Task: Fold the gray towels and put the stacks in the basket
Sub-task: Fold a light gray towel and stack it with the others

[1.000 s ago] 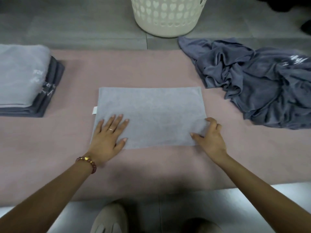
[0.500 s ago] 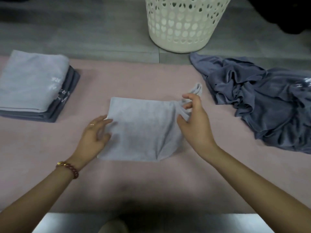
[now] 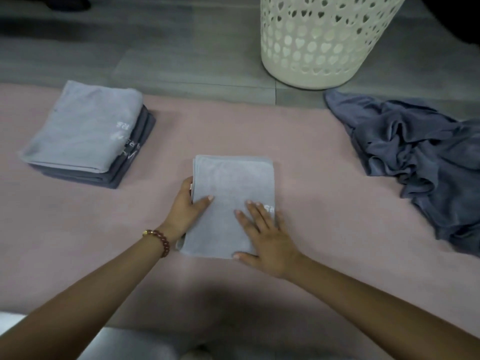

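A light gray towel (image 3: 233, 183) lies folded into a narrow rectangle in the middle of the pink mat (image 3: 311, 157). My left hand (image 3: 185, 207) grips its left edge, thumb on top and fingers tucked beneath. Flat on the towel's lower right part rests my right hand (image 3: 265, 236), fingers straight. A stack of folded gray towels (image 3: 85, 131), light on top and darker below, sits at the mat's far left. A cream perforated basket (image 3: 319, 40) stands on the floor beyond the mat.
A crumpled heap of dark gray towels (image 3: 420, 162) covers the right side of the mat. Gray floor (image 3: 155, 48) lies behind the mat. Bare pink mat stretches between the stack and the folded towel.
The towel's right half has been folded over to the left, making it half as wide. My right hand let go of the corner and now lies flat; my left hand took the left edge.
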